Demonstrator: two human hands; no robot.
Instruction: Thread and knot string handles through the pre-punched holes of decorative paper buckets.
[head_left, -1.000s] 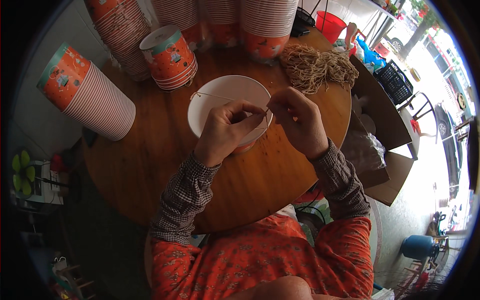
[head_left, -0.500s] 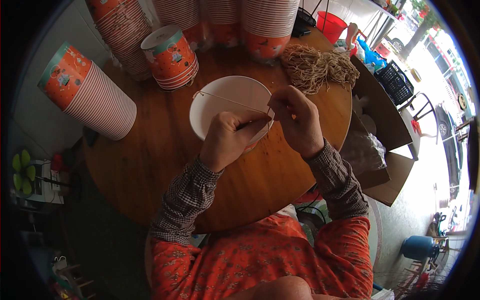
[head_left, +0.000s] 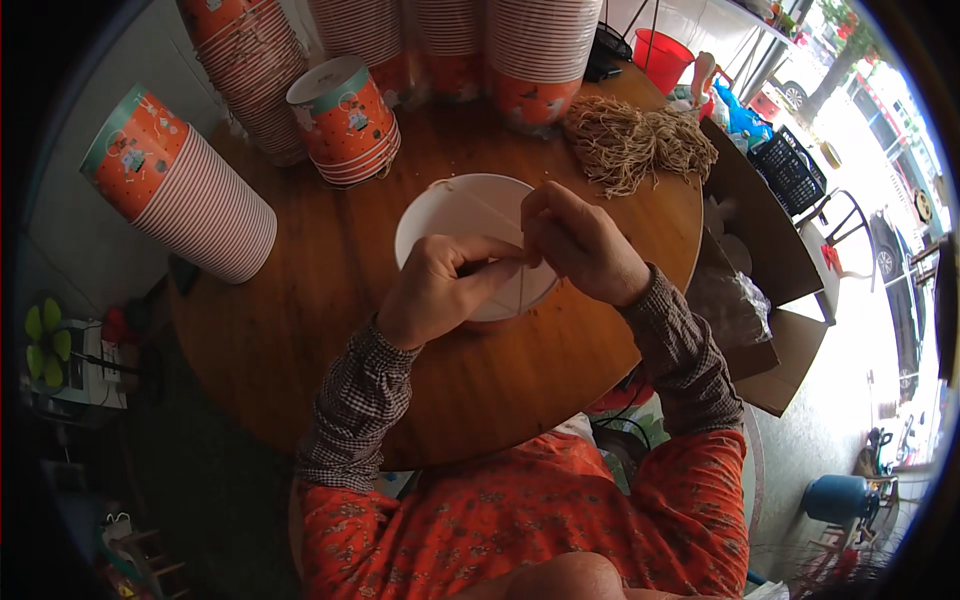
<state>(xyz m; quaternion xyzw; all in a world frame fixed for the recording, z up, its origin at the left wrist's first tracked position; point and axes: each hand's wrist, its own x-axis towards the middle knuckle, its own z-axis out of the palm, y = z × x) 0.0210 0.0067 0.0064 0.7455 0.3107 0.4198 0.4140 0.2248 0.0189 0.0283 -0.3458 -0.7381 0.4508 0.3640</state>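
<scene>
A round paper bucket (head_left: 425, 222) with a white inside stands on the table in front of me, its mouth tipped toward me. A thin beige cord (head_left: 440, 185) is fixed at the bucket's far rim and runs across the mouth to my hands. Over the near part of the opening, my left hand (head_left: 440, 285) pinches the cord between thumb and forefinger. Just beside it, my right hand (head_left: 580, 242) is closed with its fingertips at the cord; a short length hangs below them. My hands cover part of the bucket's near right rim.
Tall stacks of orange-and-white paper buckets (head_left: 540, 60) line the table's back, with a leaning stack (head_left: 205, 205) at left and a short stack (head_left: 350, 125) nearer. A bundle of beige cords (head_left: 640, 145) lies at the back right. Beside the round wooden table (head_left: 290, 370) stands an open cardboard box (head_left: 765, 245).
The bucket has shifted slightly nearer and to the right, its mouth now looking narrower. Both hands have come a little lower, and the cord across the opening looks less taut.
</scene>
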